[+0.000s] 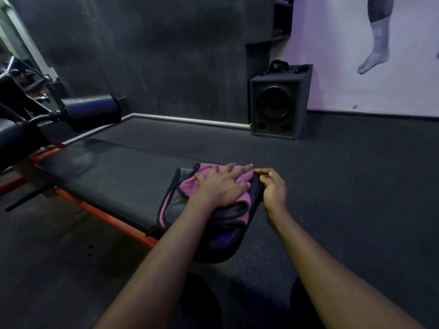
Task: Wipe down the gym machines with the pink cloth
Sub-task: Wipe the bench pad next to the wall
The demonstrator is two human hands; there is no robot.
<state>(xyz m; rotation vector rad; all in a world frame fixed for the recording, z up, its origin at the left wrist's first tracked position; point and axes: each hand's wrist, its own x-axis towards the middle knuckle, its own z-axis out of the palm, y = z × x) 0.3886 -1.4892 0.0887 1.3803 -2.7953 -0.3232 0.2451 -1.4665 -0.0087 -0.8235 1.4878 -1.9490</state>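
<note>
A pink and grey cloth [187, 186] with dark trim lies folded on the near end of a black padded bench [114, 172] with a red frame. My left hand [223, 184] lies flat on the cloth with its fingers spread, pressing it onto the pad. My right hand [273, 188] sits at the bench's right end edge, fingers curled, thumb and fingertips touching the cloth's corner there; whether it pinches the cloth or the pad edge is unclear.
A black roller pad [91, 111] and machine arms stand at the far left. A black speaker box [278, 103] sits on the floor by the wall. Dark rubber flooring [344, 186] spreads to the right of the bench.
</note>
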